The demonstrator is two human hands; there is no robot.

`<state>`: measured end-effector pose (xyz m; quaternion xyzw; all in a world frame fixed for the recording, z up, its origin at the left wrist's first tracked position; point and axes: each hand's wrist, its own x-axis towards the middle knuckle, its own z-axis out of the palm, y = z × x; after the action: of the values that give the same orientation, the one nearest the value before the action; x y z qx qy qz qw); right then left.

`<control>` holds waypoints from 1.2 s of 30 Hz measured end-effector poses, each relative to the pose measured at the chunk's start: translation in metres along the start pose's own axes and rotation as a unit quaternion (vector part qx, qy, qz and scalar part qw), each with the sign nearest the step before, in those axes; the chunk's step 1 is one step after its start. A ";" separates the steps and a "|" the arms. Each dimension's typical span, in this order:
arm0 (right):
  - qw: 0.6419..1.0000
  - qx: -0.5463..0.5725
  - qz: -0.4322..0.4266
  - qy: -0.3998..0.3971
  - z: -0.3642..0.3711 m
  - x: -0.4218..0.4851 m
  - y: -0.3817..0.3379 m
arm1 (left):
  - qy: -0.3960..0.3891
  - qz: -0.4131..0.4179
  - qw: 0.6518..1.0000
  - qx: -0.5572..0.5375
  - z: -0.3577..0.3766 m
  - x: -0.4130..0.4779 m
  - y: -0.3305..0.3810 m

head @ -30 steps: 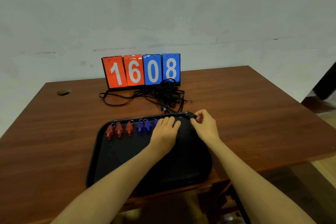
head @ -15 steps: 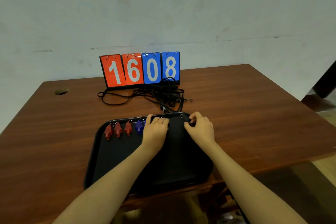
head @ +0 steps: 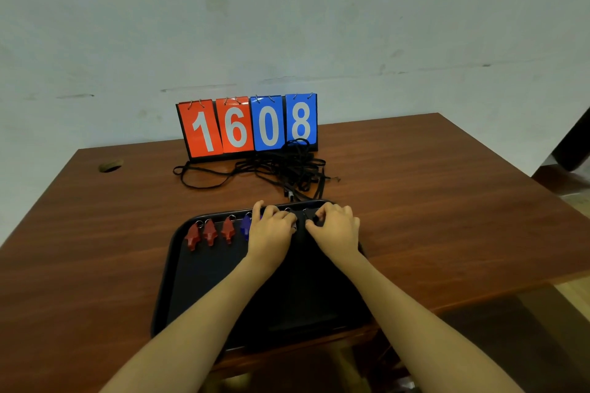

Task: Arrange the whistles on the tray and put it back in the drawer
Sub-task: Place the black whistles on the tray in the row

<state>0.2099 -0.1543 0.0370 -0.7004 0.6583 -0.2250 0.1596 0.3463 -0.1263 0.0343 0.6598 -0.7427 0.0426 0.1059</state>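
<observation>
Whistles lie in a row along the far side of a black tray (head: 207, 281), which sits flat on a brown wooden table (head: 95, 249) close to its front edge. Three red whistles (head: 209, 232) lie side by side at the left of the row with their metal rings toward the far rim, and a blue whistle (head: 245, 226) lies just to their right, partly hidden by the left hand (head: 271, 233). That hand lies over the middle of the row with its fingers bent down onto the tray. Whether they grasp anything I cannot tell, since whatever is under them is covered. The right hand (head: 336, 228) is just beside it, near the tray's far right corner, its fingertips pinching a small dark thing (head: 315, 219) too dim to make out. Beyond the tray lies a tangle of black cords (head: 287, 169), and behind it stands a flip scoreboard (head: 247, 126) – two red cards, two blue – reading 1608.
</observation>
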 end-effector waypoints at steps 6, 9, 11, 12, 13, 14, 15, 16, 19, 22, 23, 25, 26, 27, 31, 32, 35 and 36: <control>1.000 0.002 0.020 -0.018 0.010 0.005 -0.004 | -0.039 -0.012 0.999 0.012 -0.002 0.003 -0.001; 0.999 -0.010 0.023 -0.030 0.012 0.007 -0.004 | -0.049 -0.013 0.999 0.019 -0.004 0.005 -0.001; 0.999 -0.020 0.023 -0.036 0.012 0.008 -0.004 | -0.054 -0.013 0.998 0.024 -0.005 0.006 -0.001; 0.999 -0.023 0.023 -0.038 0.011 0.008 -0.004 | -0.055 -0.011 0.998 0.024 -0.005 0.007 -0.001; 0.998 -0.027 0.023 -0.042 0.011 0.008 -0.005 | -0.057 -0.010 0.998 0.024 -0.005 0.007 -0.002; 0.998 -0.034 0.022 -0.046 0.010 0.008 -0.005 | -0.057 -0.007 0.998 0.024 -0.005 0.007 -0.001; 0.998 -0.044 0.019 -0.049 0.010 0.008 -0.005 | -0.056 -0.004 0.998 0.026 -0.005 0.007 -0.001; 0.997 -0.054 0.016 -0.052 0.010 0.008 -0.006 | -0.055 0.001 0.998 0.029 -0.005 0.007 -0.001; 0.996 -0.073 0.013 -0.053 0.011 0.008 -0.008 | -0.057 0.007 0.998 0.036 -0.004 0.008 -0.002; 0.995 -0.077 0.015 -0.053 0.011 0.008 -0.008 | -0.060 0.008 0.997 0.045 -0.005 0.009 -0.002; 0.995 -0.079 0.015 -0.054 0.011 0.008 -0.009 | -0.062 0.007 0.997 0.048 -0.005 0.009 -0.001; 0.995 -0.080 0.018 -0.057 0.011 0.008 -0.009 | -0.066 0.008 0.997 0.050 -0.007 0.009 -0.001; 0.995 -0.079 0.021 -0.060 0.011 0.008 -0.009 | -0.065 0.009 0.997 0.050 -0.007 0.009 -0.001; 0.995 -0.078 0.023 -0.063 0.011 0.009 -0.009 | -0.063 0.009 0.997 0.049 -0.008 0.008 -0.002; 0.994 -0.079 0.017 -0.069 0.007 0.006 -0.010 | -0.046 0.008 0.998 0.036 -0.010 0.006 -0.007; 0.995 -0.072 0.009 -0.062 0.005 0.005 -0.010 | -0.041 0.007 0.999 0.029 -0.011 0.005 -0.008; 0.998 -0.029 -0.041 -0.022 -0.005 0.009 -0.013 | -0.012 -0.003 1.000 -0.015 -0.016 0.003 -0.017; 0.998 -0.016 -0.059 -0.013 -0.009 0.013 -0.015 | -0.004 -0.012 0.999 -0.033 -0.019 0.004 -0.021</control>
<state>0.2179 -0.1648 0.0540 -0.7435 0.6170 -0.2142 0.1434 0.3689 -0.1287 0.0520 0.6652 -0.7360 0.0135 0.1251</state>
